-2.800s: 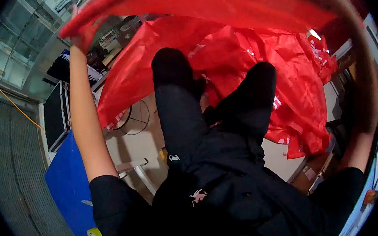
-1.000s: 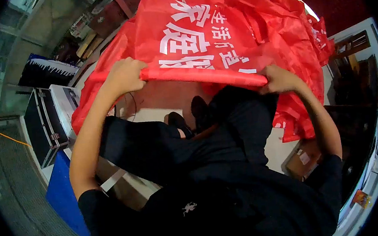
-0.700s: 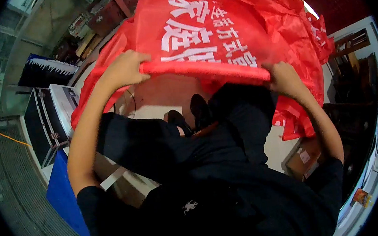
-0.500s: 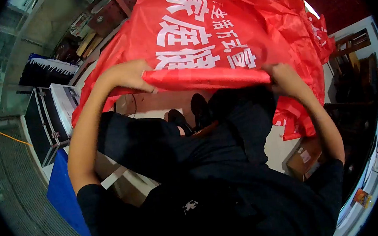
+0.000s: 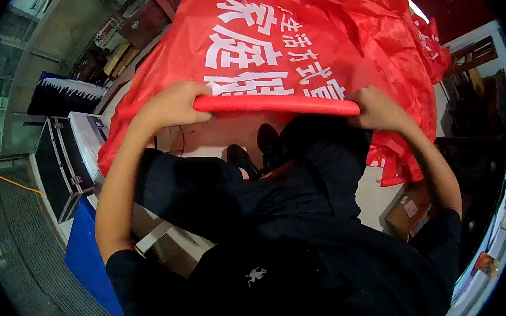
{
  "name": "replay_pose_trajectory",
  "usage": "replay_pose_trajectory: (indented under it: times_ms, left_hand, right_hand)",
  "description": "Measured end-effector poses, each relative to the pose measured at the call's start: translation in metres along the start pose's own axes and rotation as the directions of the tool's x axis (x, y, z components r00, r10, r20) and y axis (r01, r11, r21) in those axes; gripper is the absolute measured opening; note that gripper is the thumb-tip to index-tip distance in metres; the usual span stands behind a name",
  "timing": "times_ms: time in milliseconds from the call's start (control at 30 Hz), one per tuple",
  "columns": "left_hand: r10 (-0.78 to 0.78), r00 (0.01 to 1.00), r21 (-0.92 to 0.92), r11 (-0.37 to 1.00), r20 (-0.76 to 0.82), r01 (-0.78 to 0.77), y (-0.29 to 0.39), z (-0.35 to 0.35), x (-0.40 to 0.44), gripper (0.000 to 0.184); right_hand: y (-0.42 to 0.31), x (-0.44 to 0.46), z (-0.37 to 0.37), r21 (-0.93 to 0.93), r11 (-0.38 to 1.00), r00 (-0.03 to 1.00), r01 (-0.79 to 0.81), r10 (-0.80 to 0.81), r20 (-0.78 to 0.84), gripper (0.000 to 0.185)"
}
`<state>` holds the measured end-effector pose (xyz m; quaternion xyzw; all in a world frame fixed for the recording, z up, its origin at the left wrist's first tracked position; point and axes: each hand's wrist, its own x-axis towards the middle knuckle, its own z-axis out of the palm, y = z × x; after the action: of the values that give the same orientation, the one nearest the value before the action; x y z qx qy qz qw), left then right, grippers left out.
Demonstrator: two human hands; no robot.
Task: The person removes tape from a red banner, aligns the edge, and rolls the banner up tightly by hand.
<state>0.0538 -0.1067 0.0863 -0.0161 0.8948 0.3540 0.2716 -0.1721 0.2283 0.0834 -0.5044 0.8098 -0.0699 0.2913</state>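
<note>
A large red banner (image 5: 314, 26) with white Chinese characters spreads out in front of me, wrinkled and bunched at its right side. Its near edge forms a narrow rolled strip stretched taut between my hands above my knees. My left hand (image 5: 181, 103) is closed round the left part of this roll. On the right end, my right hand (image 5: 377, 108) grips it with curled fingers. Below the roll, my dark shoes (image 5: 268, 141) and the pale floor show. Whether anything lies inside the roll is hidden.
At the left stand a black case (image 5: 61, 163) with metal edges, a white box (image 5: 87, 133) and a blue panel (image 5: 87, 257). A cardboard box (image 5: 408, 209) sits on the floor at right. Dark wooden furniture (image 5: 479, 93) stands beyond it.
The near edge has become a thinner, tighter, smoother roll. The banner's lettering has shifted slightly, and both hands keep hold in nearly the same places.
</note>
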Motion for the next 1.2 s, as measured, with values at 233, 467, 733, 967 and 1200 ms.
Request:
replay_pose_trajectory:
  times_ms: [233, 467, 733, 967, 1200]
  left_hand:
    - [0.098, 0.938, 0.318, 0.948, -0.332, 0.014, 0.000, 0.018, 0.001, 0.020]
    - [0.024, 0.935, 0.338, 0.935, -0.355, 0.104, 0.012, 0.035, -0.013, 0.022]
    - [-0.001, 0.952, 0.215, 0.974, -0.305, 0.070, 0.021, 0.024, -0.030, 0.021]
    - [-0.031, 0.917, 0.337, 0.925, -0.398, 0.177, 0.017, 0.034, -0.034, 0.024]
    - [-0.100, 0.943, 0.219, 0.960, -0.317, 0.175, 0.002, 0.040, -0.040, 0.029]
  right_hand:
    - [-0.004, -0.002, -0.006, 0.164, 0.986, 0.962, -0.018, -0.027, 0.272, 0.031]
    - [0.001, -0.014, 0.008, -0.063, 0.997, 0.993, 0.045, -0.038, 0.111, 0.035]
    - [-0.003, 0.001, 0.009, 0.360, 0.932, 0.957, 0.048, -0.146, 0.250, 0.025]
    - [-0.012, 0.001, 0.006, 0.230, 0.973, 0.935, -0.019, -0.065, 0.350, 0.030]
    - [0.007, 0.018, 0.028, 0.402, 0.910, 0.874, 0.102, -0.275, 0.400, 0.025]
